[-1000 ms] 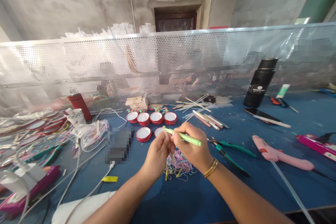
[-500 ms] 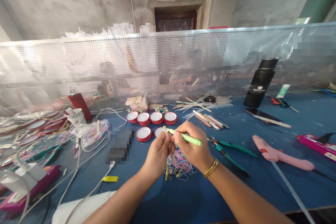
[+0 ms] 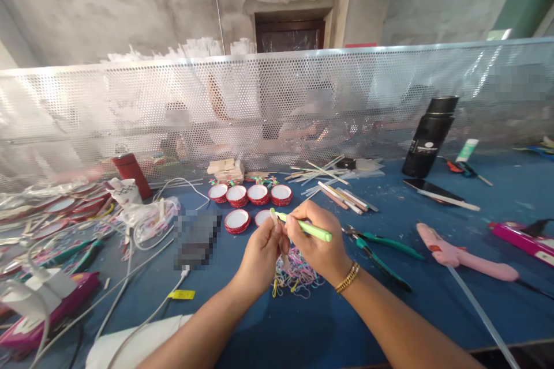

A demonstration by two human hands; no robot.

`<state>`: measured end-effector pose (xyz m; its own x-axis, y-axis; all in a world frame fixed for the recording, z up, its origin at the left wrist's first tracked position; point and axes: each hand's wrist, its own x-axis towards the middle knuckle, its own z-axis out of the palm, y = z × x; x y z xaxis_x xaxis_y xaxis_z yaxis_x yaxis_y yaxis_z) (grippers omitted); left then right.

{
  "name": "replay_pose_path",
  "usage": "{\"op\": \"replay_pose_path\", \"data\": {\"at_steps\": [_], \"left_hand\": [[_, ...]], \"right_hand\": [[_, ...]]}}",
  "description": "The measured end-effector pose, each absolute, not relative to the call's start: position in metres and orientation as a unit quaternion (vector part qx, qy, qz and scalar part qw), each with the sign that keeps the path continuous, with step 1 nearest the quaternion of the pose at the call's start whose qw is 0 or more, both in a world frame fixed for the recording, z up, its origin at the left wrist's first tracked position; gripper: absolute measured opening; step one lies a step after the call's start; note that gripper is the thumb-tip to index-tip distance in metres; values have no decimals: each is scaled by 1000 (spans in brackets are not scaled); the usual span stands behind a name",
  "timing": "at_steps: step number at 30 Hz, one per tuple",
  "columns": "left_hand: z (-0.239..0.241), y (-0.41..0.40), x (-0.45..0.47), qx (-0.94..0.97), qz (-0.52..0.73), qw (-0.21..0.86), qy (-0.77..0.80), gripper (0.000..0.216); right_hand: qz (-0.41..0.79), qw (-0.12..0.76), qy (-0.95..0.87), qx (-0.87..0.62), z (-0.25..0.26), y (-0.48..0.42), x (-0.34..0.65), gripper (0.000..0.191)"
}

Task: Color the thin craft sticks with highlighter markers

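Observation:
A light green marker [image 3: 315, 230] is in my right hand [image 3: 318, 239], its tip close to the upper part of a pale wooden stick [image 3: 273, 216]. That stick is pinched upright between the fingers of my left hand [image 3: 263, 248]. Whether the marker's tip touches the wood I cannot tell. Beneath both hands lies a tangled pile of pastel strings [image 3: 303, 274], partly covered by them. Just beyond stand small red-rimmed round pieces with white tops [image 3: 236, 219], stacked in two rows; my hands hide part of the nearer row.
Green-handled pliers [image 3: 381, 251] and a pink glue gun [image 3: 463, 253] lie to the right, with a black bottle [image 3: 430, 137] farther back. A blurred dark device [image 3: 197, 239] with a cable lies left. A perforated metal screen [image 3: 242, 104] closes off the table's back.

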<state>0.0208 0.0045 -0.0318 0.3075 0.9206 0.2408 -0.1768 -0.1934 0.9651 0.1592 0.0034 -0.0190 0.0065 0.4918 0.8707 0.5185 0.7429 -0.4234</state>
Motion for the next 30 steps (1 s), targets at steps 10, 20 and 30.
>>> {"op": "replay_pose_path", "data": {"at_steps": [10, 20, 30], "left_hand": [[-29, 2, 21, 588, 493, 552, 328, 46], [-29, 2, 22, 597, 497, 543, 320, 47], [-29, 3, 21, 607, 490, 526, 339, 46]], "right_hand": [[-33, 605, -712, -354, -19, 3, 159, 20], [-34, 605, -713, -354, -20, 3, 158, 21], [-37, 604, -714, -352, -20, 3, 158, 20]]}}
